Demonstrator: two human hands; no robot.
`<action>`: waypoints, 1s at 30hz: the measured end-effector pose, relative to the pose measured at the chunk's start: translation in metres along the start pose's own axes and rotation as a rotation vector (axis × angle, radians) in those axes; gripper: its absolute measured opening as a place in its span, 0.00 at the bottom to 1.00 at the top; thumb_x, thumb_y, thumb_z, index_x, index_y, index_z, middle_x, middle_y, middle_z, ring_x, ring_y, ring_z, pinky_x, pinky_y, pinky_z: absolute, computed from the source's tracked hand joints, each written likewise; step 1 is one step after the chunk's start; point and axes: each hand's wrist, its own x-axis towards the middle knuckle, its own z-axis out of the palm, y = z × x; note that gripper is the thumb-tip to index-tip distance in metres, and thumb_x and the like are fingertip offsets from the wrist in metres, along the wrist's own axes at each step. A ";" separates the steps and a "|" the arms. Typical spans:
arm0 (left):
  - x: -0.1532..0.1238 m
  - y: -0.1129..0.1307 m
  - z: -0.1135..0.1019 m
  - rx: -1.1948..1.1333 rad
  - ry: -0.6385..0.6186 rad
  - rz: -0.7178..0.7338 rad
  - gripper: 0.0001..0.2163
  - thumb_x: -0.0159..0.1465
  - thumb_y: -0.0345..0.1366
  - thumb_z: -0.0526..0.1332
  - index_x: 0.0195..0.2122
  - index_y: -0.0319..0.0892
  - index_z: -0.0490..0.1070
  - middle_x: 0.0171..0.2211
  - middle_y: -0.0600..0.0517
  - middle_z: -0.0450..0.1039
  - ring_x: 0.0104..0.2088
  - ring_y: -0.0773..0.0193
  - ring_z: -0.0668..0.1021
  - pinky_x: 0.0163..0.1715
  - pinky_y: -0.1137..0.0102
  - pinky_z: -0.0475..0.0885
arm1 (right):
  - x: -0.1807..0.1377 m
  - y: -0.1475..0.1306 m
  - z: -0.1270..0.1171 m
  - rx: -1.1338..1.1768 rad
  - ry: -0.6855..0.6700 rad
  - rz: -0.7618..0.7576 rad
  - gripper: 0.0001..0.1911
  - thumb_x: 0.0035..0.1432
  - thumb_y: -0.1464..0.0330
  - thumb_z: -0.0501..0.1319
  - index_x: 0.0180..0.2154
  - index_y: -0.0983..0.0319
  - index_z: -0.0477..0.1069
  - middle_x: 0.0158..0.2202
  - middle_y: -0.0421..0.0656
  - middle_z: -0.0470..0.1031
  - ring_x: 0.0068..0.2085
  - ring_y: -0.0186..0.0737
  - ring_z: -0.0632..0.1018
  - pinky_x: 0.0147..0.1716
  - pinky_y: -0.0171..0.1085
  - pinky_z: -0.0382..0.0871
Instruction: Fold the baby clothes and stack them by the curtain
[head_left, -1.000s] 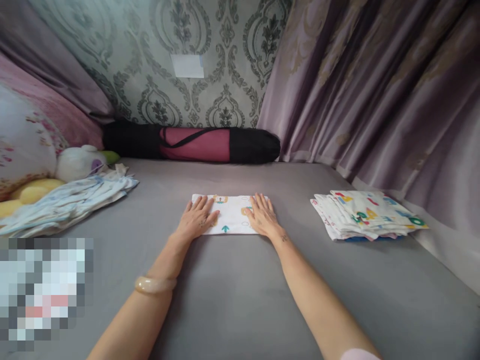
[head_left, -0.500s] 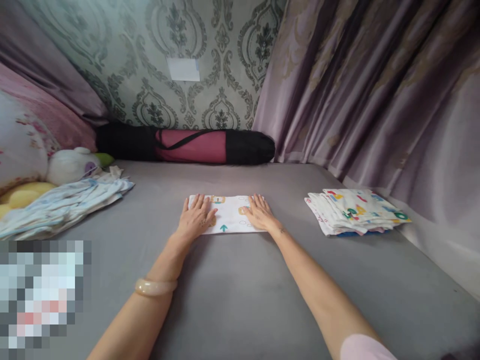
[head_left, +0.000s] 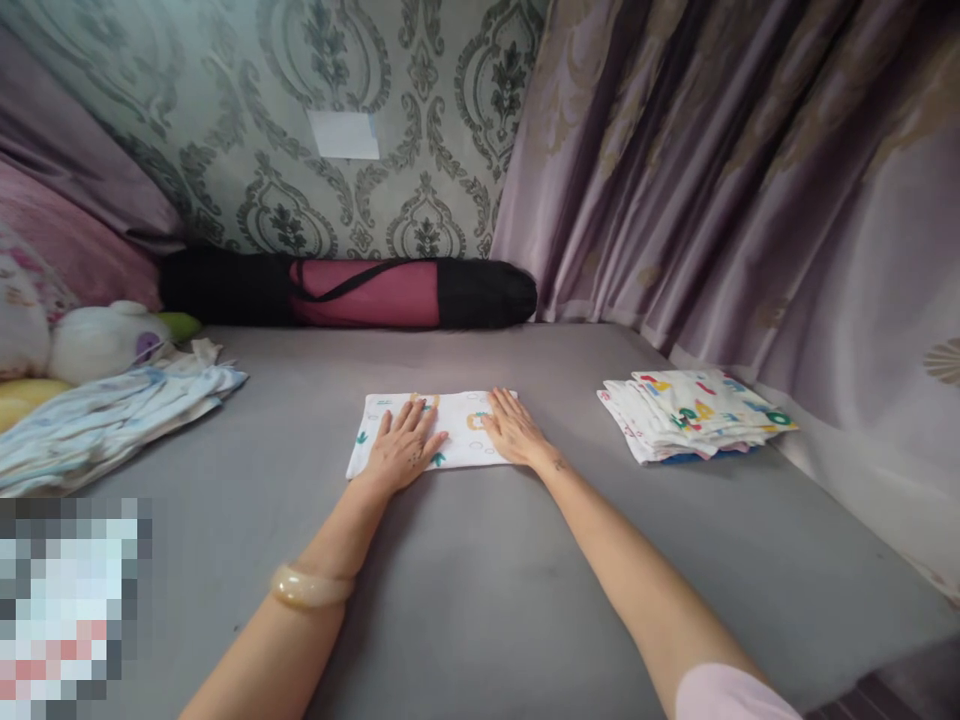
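A small white printed cloth (head_left: 457,425), folded into a rectangle, lies flat on the grey bed sheet (head_left: 480,580) in front of me. My left hand (head_left: 406,450) rests palm down on its near left part, fingers spread and flat. My right hand (head_left: 511,430) lies flat on the cloth's right end, fingers stretched forward. Neither hand grips anything. A pale bangle (head_left: 309,588) sits on my left forearm.
A stack of folded printed cloths (head_left: 694,412) lies to the right near the purple curtain (head_left: 750,180). A heap of unfolded light-blue cloths (head_left: 105,425) and soft toys (head_left: 97,340) sit at the left. A black and maroon roll bag (head_left: 352,292) lies along the wallpapered wall.
My left hand has slid inward along the cloth toward its middle, uncovering the cloth's left end. My right hand stays flat on the right end. The view has shifted a little.
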 end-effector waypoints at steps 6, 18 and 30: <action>-0.003 0.003 -0.006 0.011 0.071 0.011 0.26 0.70 0.46 0.44 0.65 0.39 0.57 0.68 0.40 0.51 0.68 0.50 0.54 0.64 0.50 0.49 | 0.001 -0.019 -0.018 -0.022 -0.013 -0.008 0.34 0.69 0.56 0.40 0.67 0.70 0.49 0.70 0.55 0.44 0.70 0.48 0.44 0.66 0.50 0.37; -0.002 -0.002 -0.002 -0.013 0.020 0.021 0.25 0.70 0.47 0.45 0.64 0.40 0.58 0.68 0.41 0.51 0.67 0.50 0.56 0.63 0.49 0.51 | 0.002 -0.042 -0.002 -0.044 0.014 -0.127 0.30 0.69 0.59 0.39 0.67 0.64 0.51 0.70 0.47 0.48 0.70 0.46 0.47 0.66 0.50 0.38; 0.010 -0.023 -0.007 -0.562 0.399 -0.182 0.23 0.70 0.43 0.43 0.56 0.37 0.68 0.57 0.41 0.70 0.60 0.55 0.69 0.60 0.60 0.61 | 0.022 -0.095 0.010 0.001 0.030 -0.130 0.31 0.69 0.60 0.39 0.67 0.68 0.50 0.69 0.49 0.51 0.69 0.44 0.50 0.67 0.48 0.36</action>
